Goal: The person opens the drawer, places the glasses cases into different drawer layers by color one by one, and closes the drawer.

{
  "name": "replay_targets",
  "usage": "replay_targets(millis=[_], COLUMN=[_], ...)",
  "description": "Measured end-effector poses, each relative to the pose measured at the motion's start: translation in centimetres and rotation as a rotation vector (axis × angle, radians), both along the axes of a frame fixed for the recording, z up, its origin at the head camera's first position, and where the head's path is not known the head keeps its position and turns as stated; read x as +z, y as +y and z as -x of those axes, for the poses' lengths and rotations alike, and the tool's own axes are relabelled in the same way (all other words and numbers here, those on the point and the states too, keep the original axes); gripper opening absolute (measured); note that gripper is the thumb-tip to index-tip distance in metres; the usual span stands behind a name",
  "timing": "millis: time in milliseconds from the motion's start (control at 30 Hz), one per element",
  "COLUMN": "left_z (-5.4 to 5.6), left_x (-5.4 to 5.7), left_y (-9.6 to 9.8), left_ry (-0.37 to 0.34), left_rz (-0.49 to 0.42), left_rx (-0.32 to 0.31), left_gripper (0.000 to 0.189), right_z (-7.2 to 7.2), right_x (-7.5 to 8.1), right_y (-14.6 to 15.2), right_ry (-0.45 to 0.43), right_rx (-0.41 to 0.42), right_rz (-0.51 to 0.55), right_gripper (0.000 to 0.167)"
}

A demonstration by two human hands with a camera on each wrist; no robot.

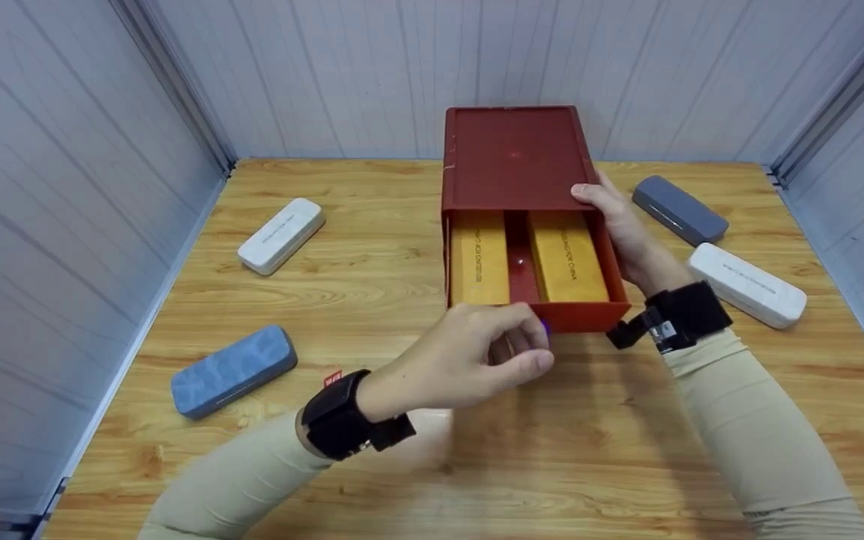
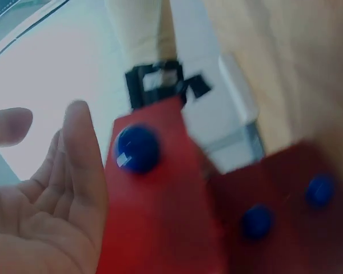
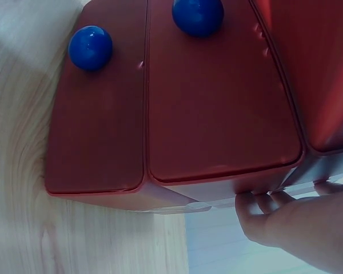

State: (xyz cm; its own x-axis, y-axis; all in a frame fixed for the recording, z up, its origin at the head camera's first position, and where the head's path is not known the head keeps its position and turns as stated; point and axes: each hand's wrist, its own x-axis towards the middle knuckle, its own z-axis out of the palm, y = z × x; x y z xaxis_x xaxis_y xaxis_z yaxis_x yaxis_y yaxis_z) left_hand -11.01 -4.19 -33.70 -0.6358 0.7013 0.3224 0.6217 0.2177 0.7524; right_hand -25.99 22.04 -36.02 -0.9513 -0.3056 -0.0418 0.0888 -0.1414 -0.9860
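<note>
A dark red chest of drawers (image 1: pixel 516 161) stands at the back, its top drawer (image 1: pixel 586 318) pulled out. Inside lie two yellow cases, the left one (image 1: pixel 479 259) and the right one (image 1: pixel 568 259), with a gap between. My left hand (image 1: pixel 481 349) hovers at the drawer front with loosely bent fingers. In the left wrist view, its thumb and fingers are apart, beside the blue knob (image 2: pixel 138 149) and holding nothing. My right hand (image 1: pixel 619 225) steadies the chest, thumb on the top edge; the right wrist view shows its fingertips (image 3: pixel 247 200) against the side.
Left on the wood-grain table lie a white case (image 1: pixel 282 236) and a blue patterned case (image 1: pixel 235 371). To the right are a grey case (image 1: pixel 679 210) and another white case (image 1: pixel 747 285), close to my right wrist. Pale panels (image 1: pixel 342 75) wall in the table.
</note>
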Motion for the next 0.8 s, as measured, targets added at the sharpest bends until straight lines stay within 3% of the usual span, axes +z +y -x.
replay_targets(millis=[200,467,633,800], left_z=[0.0,0.4,0.4,-0.1], left_x=[-2.3,-4.0,-4.9,-5.2], left_y=[-0.4,-0.4,0.2,0.7], left_ry=[-0.39,-0.676,-0.892,-1.059], left_rz=[-0.032,-0.054,-0.201,-0.342], left_rx=[-0.081,-0.106,-0.094,-0.106], left_gripper=[0.022,0.036,0.043,0.05], right_z=[0.1,0.0,0.0,0.0], right_x=[0.0,0.0,-0.1,-0.1], right_y=[0.0,0.1,0.1,0.1], right_ry=[0.005,0.0,0.002,0.01], right_rx=[-0.004,-0.006,-0.006,-0.005], right_rz=[0.001,-0.008,-0.008,-0.005], right_gripper=[0.063,0.067,0.065,0.064])
